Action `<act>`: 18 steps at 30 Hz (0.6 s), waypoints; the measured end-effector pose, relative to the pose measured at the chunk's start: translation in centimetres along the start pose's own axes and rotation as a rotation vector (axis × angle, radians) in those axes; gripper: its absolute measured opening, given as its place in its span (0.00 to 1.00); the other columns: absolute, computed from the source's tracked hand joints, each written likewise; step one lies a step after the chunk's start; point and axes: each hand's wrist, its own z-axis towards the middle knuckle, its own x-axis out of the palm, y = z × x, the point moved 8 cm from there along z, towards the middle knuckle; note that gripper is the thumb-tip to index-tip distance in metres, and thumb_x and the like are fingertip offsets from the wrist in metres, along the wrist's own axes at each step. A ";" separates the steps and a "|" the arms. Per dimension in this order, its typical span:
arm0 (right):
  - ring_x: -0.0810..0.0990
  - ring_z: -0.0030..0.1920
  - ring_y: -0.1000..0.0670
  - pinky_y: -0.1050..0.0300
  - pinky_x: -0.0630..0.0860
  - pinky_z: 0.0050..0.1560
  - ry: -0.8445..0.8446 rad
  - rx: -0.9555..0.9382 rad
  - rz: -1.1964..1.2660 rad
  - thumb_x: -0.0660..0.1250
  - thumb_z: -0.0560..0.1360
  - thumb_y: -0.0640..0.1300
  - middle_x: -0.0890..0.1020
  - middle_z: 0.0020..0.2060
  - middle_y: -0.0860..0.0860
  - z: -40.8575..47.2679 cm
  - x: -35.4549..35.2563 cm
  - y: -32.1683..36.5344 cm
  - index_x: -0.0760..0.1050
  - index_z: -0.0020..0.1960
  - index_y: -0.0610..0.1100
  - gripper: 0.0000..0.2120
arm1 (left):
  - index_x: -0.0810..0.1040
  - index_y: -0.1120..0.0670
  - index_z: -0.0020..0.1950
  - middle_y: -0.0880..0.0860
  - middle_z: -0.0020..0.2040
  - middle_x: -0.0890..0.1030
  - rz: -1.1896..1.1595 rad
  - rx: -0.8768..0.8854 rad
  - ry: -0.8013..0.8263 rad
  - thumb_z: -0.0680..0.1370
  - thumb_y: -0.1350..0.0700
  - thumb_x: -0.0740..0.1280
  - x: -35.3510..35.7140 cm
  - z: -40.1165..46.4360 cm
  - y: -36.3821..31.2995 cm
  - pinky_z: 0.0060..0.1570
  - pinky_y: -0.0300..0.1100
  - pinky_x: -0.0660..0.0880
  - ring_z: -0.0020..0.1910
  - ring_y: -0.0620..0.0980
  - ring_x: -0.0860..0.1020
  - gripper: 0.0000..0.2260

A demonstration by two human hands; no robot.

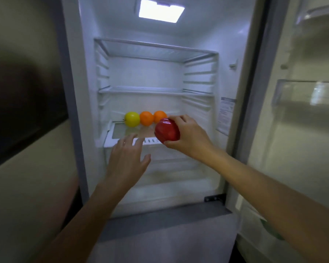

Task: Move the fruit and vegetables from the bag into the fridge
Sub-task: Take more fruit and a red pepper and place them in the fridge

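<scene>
A dark panel (23, 103) adjoins the beige wall (27, 196).

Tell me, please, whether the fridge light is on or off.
On: the ceiling light glows bright white and lights the shelves, the yellow fruit and two oranges.

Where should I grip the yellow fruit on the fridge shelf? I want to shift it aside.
Take the yellow fruit across its round middle, coming from the front and slightly above. The orange seems to touch its right side, so put fingers over the top and left, probably with the free left hand.
</scene>
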 end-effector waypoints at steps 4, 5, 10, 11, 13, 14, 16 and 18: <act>0.72 0.59 0.46 0.49 0.74 0.54 -0.027 -0.054 -0.022 0.74 0.65 0.53 0.73 0.60 0.48 5.1 0.6 -1.2 0.66 0.68 0.49 0.35 | 0.76 0.58 0.59 0.59 0.60 0.76 0.013 -0.016 -0.052 0.70 0.52 0.69 1.1 3.3 1.1 0.54 0.53 0.72 0.56 0.61 0.74 0.20; 0.72 0.59 0.46 0.50 0.74 0.55 -0.048 -0.071 -0.024 0.74 0.64 0.53 0.73 0.61 0.48 6.4 0.2 -1.3 0.66 0.69 0.49 0.35 | 0.76 0.58 0.59 0.58 0.59 0.77 0.022 -0.016 -0.062 0.70 0.51 0.68 1.2 4.3 1.3 0.53 0.52 0.72 0.55 0.61 0.74 0.20; 0.72 0.60 0.44 0.50 0.73 0.56 -0.182 -0.145 -0.014 0.74 0.65 0.52 0.73 0.61 0.46 13.3 -2.2 -1.3 0.66 0.69 0.48 0.36 | 0.76 0.58 0.57 0.60 0.58 0.77 0.105 -0.034 -0.120 0.68 0.51 0.66 0.5 9.1 2.5 0.50 0.53 0.74 0.53 0.62 0.75 0.20; 0.72 0.60 0.44 0.49 0.73 0.56 -0.193 -0.154 -0.005 0.74 0.65 0.53 0.73 0.61 0.46 14.7 -2.2 -1.3 0.66 0.69 0.48 0.35 | 0.76 0.58 0.58 0.60 0.59 0.77 0.117 -0.038 -0.134 0.68 0.51 0.67 0.2 9.8 2.8 0.52 0.53 0.74 0.55 0.62 0.75 0.20; 0.73 0.59 0.43 0.51 0.72 0.55 -0.213 -0.170 0.020 0.74 0.65 0.53 0.73 0.60 0.46 17.7 -1.8 -1.1 0.66 0.69 0.48 0.35 | 0.76 0.58 0.59 0.60 0.60 0.77 0.142 -0.037 -0.161 0.69 0.51 0.66 -0.3 11.1 3.2 0.54 0.55 0.73 0.58 0.61 0.75 0.21; 0.72 0.59 0.44 0.54 0.70 0.53 -0.216 -0.175 0.027 0.74 0.65 0.53 0.74 0.60 0.46 19.2 -1.3 -1.0 0.67 0.68 0.48 0.34 | 0.76 0.58 0.60 0.60 0.61 0.77 0.159 -0.035 -0.172 0.70 0.50 0.65 -0.5 11.7 3.4 0.55 0.55 0.73 0.58 0.61 0.74 0.21; 0.72 0.59 0.44 0.55 0.69 0.50 -0.192 -0.185 0.017 0.73 0.66 0.54 0.73 0.59 0.47 22.1 0.3 -0.7 0.67 0.68 0.49 0.34 | 0.75 0.58 0.61 0.60 0.62 0.76 0.196 -0.038 -0.176 0.70 0.49 0.65 -0.7 12.6 3.9 0.57 0.55 0.72 0.60 0.61 0.73 0.22; 0.72 0.58 0.44 0.53 0.69 0.50 -0.145 -0.191 -0.006 0.72 0.66 0.54 0.73 0.59 0.47 25.1 2.4 -0.5 0.66 0.68 0.49 0.33 | 0.74 0.57 0.61 0.59 0.63 0.75 0.235 -0.040 -0.172 0.71 0.49 0.65 -0.8 13.3 4.4 0.59 0.55 0.72 0.61 0.60 0.72 0.22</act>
